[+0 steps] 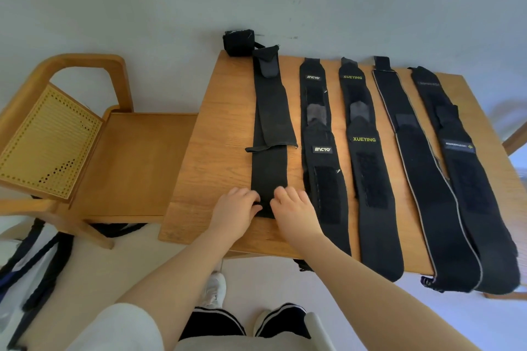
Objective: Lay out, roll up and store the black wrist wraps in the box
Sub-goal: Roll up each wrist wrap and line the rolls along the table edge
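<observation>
Several black wrist wraps lie flat, side by side, along the wooden table (225, 128). The leftmost plain wrap (269, 162) has its near end between my hands. My left hand (236, 209) grips that end from the left, fingers curled over the edge. From the right, my right hand (293, 208) holds the same end with curled fingers. To the right lie a wrap labelled IINCYO (322, 151), a wrap labelled XUEYING (366, 145), a grey-edged wrap (410, 145) and another wrap (459, 157). One rolled-up wrap (238, 43) stands at the table's far left corner. No box is in view.
A wooden chair with a cane back (51, 137) and its seat (134, 162) stands against the table's left side. Dark straps (37, 259) lie on the floor at the lower left. My feet (216, 291) are under the table's near edge.
</observation>
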### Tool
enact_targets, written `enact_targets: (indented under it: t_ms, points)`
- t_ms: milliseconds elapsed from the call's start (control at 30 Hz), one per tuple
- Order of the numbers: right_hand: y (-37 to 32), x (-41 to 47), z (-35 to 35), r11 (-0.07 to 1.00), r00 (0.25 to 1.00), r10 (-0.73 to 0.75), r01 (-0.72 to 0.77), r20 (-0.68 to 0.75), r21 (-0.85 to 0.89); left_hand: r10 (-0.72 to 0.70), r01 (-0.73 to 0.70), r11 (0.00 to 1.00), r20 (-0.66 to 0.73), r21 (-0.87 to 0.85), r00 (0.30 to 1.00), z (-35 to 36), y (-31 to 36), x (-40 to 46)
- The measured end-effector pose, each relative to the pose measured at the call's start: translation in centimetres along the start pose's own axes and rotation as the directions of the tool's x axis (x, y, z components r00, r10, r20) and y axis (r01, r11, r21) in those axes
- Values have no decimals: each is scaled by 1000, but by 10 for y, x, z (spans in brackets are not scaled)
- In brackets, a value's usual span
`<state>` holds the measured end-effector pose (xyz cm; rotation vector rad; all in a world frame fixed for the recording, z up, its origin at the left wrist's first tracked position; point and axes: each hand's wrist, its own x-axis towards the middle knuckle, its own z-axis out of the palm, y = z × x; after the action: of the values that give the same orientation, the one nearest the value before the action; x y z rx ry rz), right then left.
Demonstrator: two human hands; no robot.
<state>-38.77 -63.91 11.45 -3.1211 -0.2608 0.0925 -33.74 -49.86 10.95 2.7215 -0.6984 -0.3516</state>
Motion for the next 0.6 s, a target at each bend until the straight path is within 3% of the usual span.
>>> enact_targets:
  t_ms: [100,267,333,433,600]
  points:
    - [5,-7,8,1000,1000,-14,14,-14,8,36,-37,999,28,13,999,-7,-3,6]
    - [8,1,3,1000,995,-22,23,93,-16,185,-189,979,66,71,981,-13,-10,17]
    - [8,9,-1,984,987,88,-107,131,144,246,-250,968,110,26,963,-18,-16,17]
    - [5,16,-6,842,929,331,-370,166,392,315,-317,948,158,-9,936,-23,-25,14]
    - [-7,23,-6,763,865,471,-498,172,412,327,-327,945,100,-10,940,-19,-29,23]
